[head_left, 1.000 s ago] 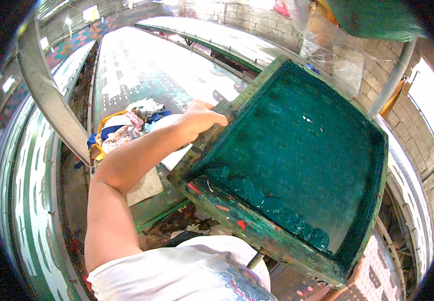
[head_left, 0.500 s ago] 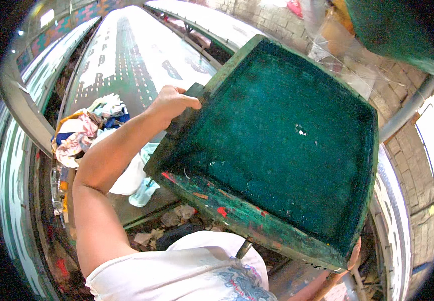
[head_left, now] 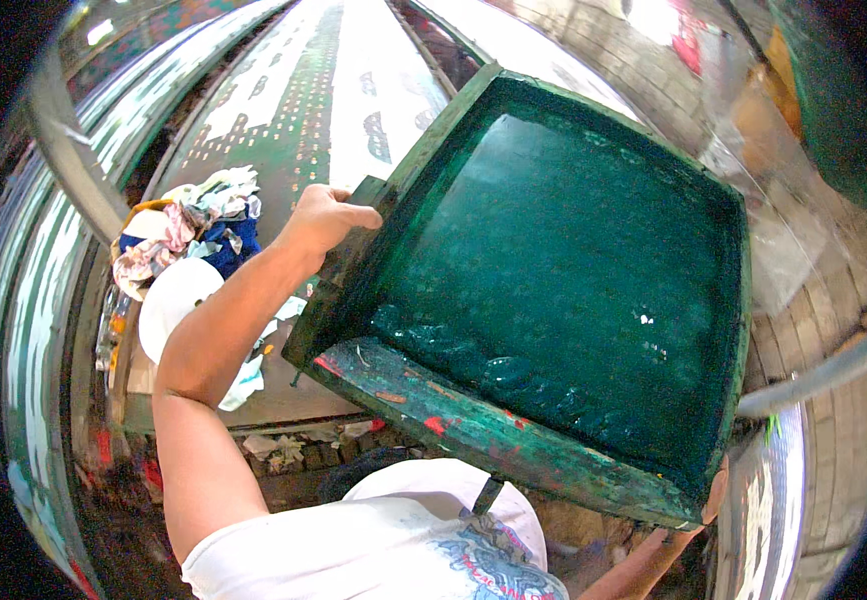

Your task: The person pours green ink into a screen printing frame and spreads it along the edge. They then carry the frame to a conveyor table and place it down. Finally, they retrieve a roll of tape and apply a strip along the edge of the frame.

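Observation:
I carry a large square wooden frame [head_left: 393, 390], stained green with red flecks, with a dark green sheet [head_left: 553, 270] inside and wet-looking green lumps along its lower inner edge. My left hand [head_left: 333, 220] grips a bar on the frame's left side, thumb over the top. My right hand [head_left: 703, 500] holds the lower right corner from outside, mostly hidden behind it. Left of the frame, on the end of a long printing table [head_left: 213, 160], lie a heap of coloured rags [head_left: 183, 230] and a round white object [head_left: 168, 305].
Other long tables [head_left: 43, 330] run along the left and back. A metal post [head_left: 88, 170] stands at the left, a grey pipe [head_left: 813, 375] at the right. A green hanging sheet [head_left: 843, 100] fills the upper right corner, beside a block wall [head_left: 813, 310].
My view has shifted, and the frame sits higher and further left in it, with both hands still on it. More of the long table and the white object by the rags now show.

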`<state>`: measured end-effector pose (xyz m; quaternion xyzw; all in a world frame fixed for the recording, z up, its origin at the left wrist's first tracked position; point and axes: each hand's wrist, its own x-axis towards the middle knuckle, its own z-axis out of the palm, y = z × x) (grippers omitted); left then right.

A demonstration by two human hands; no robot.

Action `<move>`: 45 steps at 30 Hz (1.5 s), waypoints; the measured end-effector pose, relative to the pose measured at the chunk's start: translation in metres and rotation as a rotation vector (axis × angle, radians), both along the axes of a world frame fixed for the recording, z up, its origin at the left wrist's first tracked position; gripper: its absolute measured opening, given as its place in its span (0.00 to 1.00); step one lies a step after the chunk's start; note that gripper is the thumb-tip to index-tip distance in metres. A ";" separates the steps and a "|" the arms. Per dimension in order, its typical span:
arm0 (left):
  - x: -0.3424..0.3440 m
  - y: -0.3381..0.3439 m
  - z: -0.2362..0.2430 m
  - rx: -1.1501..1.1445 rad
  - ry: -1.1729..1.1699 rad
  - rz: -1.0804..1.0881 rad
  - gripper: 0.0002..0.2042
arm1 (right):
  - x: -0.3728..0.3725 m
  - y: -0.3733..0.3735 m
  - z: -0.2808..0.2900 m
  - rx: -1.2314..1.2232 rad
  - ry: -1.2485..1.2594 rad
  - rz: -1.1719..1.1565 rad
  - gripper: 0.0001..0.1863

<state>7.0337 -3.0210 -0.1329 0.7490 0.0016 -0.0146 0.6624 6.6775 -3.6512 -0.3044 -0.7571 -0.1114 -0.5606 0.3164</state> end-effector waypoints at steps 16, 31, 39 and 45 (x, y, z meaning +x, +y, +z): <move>-0.095 -0.155 -0.022 0.125 -0.021 0.628 0.10 | 0.294 -0.244 -0.003 0.766 0.455 0.894 0.27; -0.212 -0.203 0.010 0.206 -0.060 0.893 0.13 | 0.366 -0.251 -0.012 0.559 0.541 1.081 0.38; -0.308 -0.186 0.054 0.206 -0.071 1.075 0.12 | 0.270 -0.123 0.127 0.042 0.035 0.829 0.34; -0.399 -0.115 0.059 0.088 -0.068 1.248 0.10 | 0.286 -0.018 0.171 0.111 0.222 1.096 0.34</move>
